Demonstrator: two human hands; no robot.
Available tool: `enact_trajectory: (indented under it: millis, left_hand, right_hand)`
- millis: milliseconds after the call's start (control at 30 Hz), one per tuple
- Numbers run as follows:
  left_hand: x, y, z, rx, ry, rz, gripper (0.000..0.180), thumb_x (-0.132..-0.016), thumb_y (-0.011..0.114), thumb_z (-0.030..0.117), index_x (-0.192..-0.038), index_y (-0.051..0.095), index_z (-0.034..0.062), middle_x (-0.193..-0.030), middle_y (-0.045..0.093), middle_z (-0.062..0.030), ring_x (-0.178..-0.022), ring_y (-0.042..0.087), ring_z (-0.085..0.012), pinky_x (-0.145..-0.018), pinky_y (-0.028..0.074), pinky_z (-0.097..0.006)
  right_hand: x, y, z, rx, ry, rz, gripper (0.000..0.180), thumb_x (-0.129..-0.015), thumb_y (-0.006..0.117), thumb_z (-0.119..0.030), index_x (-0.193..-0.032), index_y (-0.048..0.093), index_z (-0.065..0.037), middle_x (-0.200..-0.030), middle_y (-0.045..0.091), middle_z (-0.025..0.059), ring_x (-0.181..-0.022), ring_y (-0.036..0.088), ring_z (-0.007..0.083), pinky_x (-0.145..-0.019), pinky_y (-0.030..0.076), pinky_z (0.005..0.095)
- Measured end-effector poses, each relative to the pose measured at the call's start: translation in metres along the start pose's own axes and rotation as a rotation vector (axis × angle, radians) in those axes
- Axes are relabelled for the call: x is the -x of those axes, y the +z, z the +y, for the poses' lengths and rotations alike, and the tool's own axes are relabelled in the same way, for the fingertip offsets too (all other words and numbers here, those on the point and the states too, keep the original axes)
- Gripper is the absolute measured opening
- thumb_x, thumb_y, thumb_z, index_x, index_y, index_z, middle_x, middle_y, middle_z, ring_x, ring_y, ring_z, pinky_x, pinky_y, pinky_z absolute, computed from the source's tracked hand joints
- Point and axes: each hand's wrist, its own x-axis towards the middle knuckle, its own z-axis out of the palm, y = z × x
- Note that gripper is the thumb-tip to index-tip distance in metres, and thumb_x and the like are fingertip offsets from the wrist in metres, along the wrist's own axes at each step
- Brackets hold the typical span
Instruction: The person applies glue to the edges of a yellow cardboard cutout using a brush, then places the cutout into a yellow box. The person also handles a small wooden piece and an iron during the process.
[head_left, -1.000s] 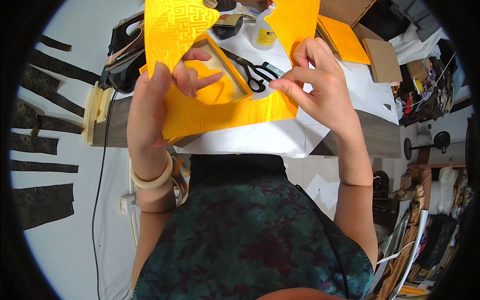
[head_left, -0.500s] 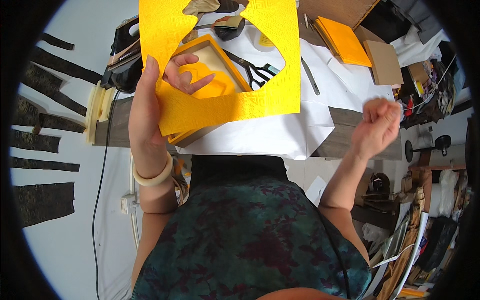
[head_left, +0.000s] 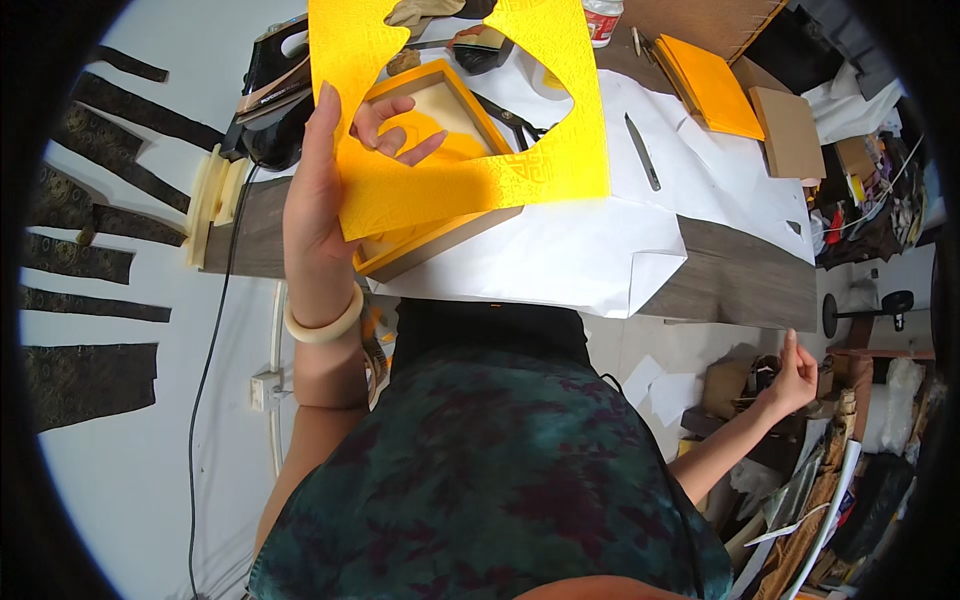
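Observation:
My left hand (head_left: 318,210) grips a yellow embossed sheet (head_left: 400,195) by its left edge, thumb in front and the other fingers curled through a large cut-out. The sheet is held up above the table, and its top runs out of view. Behind it, seen partly through the cut-out, lies a shallow yellow-edged box (head_left: 465,100) with a pale inside and a yellow shape in it. Black scissors (head_left: 505,115) are partly covered by the sheet. My right hand (head_left: 793,380) is low at the right, beyond the table's front edge, fingers drawn together; anything in them is hidden.
White paper (head_left: 570,260) covers much of the dark wooden table (head_left: 740,275). A slim grey blade-like tool (head_left: 643,152) lies on it. Orange boards (head_left: 710,88) and a brown cardboard piece (head_left: 787,132) sit back right. A black cable (head_left: 212,370) hangs left; clutter fills the right.
My right hand has swung down and outward to the right, away from above the table's right part. The view has shifted slightly; my left hand keeps hold of the yellow sheet.

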Motion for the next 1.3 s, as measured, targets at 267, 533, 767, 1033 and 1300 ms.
enact_trajectory:
  millis: [267, 533, 767, 1033, 1300]
  left_hand:
    - [-0.005, -0.014, -0.005, -0.031, -0.009, -0.036, 0.046, -0.102, 0.057, 0.048, -0.078, 0.055, 0.0079, -0.087, 0.055, -0.0084, -0.103, 0.058, -0.0155, -0.109, 0.047, -0.049]
    - [0.0, -0.033, -0.01, -0.036, -0.044, -0.008, 0.048, -0.102, 0.054, 0.047, -0.074, 0.054, 0.0086, -0.108, 0.055, -0.0145, -0.114, 0.055, -0.0217, -0.108, 0.047, -0.047]
    - [0.009, -0.042, -0.01, -0.025, -0.01, 0.042, 0.047, -0.105, 0.051, 0.042, -0.074, 0.055, 0.0076, -0.1, 0.057, -0.0134, -0.118, 0.054, -0.0225, -0.105, 0.05, -0.05]
    - [0.017, -0.053, -0.005, -0.145, 0.075, -0.025, 0.049, -0.107, 0.046, 0.042, -0.077, 0.056, 0.0045, -0.096, 0.056, -0.0122, -0.105, 0.054, -0.021, -0.107, 0.048, -0.053]
    - [0.027, -0.057, -0.002, -0.237, 0.099, -0.064, 0.047, -0.108, 0.041, 0.043, -0.077, 0.052, 0.0083, -0.104, 0.053, -0.0117, -0.083, 0.054, -0.0156, -0.111, 0.042, -0.053]
  right_hand:
    - [0.002, -0.067, 0.031, 0.845, -0.24, 0.205, 0.03, -0.096, 0.07, -0.03, -0.121, 0.075, -0.014, -0.103, 0.078, 0.0104, -0.091, 0.075, 0.0235, -0.073, 0.059, 0.04]
    - [-0.037, -0.13, 0.075, 1.176, -0.306, 0.28, 0.053, -0.088, 0.071, -0.017, -0.14, 0.06, -0.022, -0.144, 0.058, 0.0143, -0.101, 0.073, 0.0272, -0.08, 0.058, 0.0441]
    - [-0.03, -0.07, 0.043, 0.937, -0.356, 0.195, 0.023, -0.094, 0.07, -0.034, -0.102, 0.08, -0.015, -0.093, 0.078, 0.0063, -0.088, 0.075, 0.0272, -0.077, 0.057, 0.0392]
    - [-0.036, 0.013, 0.012, 0.784, -0.637, 0.204, 0.016, -0.1, 0.065, -0.022, -0.108, 0.076, -0.013, -0.093, 0.076, 0.0055, -0.1, 0.068, 0.02, -0.07, 0.06, 0.0367]
    - [-0.026, 0.085, -0.047, 0.711, -0.107, 0.188, 0.051, -0.103, 0.056, -0.046, -0.083, 0.079, -0.006, -0.1, 0.076, 0.0037, -0.085, 0.069, 0.0222, -0.079, 0.055, 0.0356]
